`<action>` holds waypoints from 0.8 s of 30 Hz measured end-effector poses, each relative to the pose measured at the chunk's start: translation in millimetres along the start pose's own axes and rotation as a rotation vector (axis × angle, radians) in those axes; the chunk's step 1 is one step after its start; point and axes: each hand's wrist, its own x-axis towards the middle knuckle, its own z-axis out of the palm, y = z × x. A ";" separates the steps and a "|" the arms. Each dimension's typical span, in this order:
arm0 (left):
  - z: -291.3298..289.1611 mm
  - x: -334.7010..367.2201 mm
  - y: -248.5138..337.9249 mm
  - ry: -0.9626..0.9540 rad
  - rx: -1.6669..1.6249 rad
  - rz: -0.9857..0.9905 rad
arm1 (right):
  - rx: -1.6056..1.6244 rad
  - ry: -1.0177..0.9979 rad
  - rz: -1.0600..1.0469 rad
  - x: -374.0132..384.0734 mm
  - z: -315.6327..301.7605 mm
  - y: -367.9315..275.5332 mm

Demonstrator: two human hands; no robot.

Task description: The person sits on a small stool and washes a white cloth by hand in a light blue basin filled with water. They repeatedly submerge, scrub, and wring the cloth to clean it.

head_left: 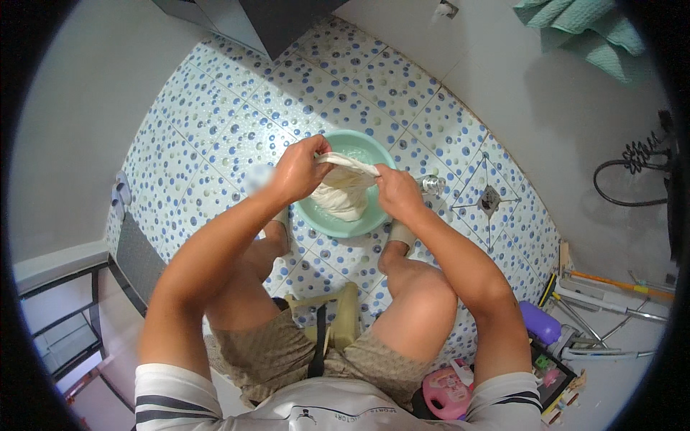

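A pale green basin (384, 152) stands on the tiled floor between my feet, with water in it. Over it my left hand (299, 171) and my right hand (397, 191) grip a wet cream-white cloth (342, 200). Its upper edge is bunched and stretched between the two hands, while the rest hangs down into the basin. Fingers of both hands are closed round the fabric. Whether it is a garment I cannot tell. Just right of the basin, close to my right hand, is a clear glass or plastic container (433, 185).
I sit on a low olive stool (348, 316). A floor drain (489, 202) lies to the right. Near my right elbow are a purple bottle (540, 322) and a pink jug (445, 392). A green towel (586, 29) and a dark hose (629, 202) hang along the right wall.
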 end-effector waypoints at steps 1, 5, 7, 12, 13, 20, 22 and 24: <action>-6.9 -4.0 9.9 0.063 0.014 0.008 | 0.024 0.063 -0.014 -5.3 -9.1 -9.0; -24.5 -22.2 37.2 0.281 0.037 0.016 | 0.091 0.266 -0.069 -22.5 -33.7 -36.1; -23.5 -31.9 59.5 0.283 -0.082 -0.134 | 0.094 0.415 -0.088 -34.0 -43.1 -37.2; -33.1 -57.8 60.0 0.286 -0.166 -0.136 | 0.356 0.503 -0.036 -53.9 -60.4 -79.4; -35.3 -57.7 53.3 0.244 -0.218 -0.165 | 0.375 0.472 0.008 -52.9 -53.1 -80.6; -19.0 -34.4 41.6 0.141 -0.545 -0.132 | 0.254 0.328 0.150 -27.5 -17.6 -55.5; -18.0 -35.6 49.0 0.114 -0.545 -0.090 | 0.314 0.331 0.163 -25.4 -15.7 -59.1; -21.0 -37.9 55.7 0.073 -0.529 -0.081 | 0.365 0.367 0.052 -25.5 -16.2 -61.0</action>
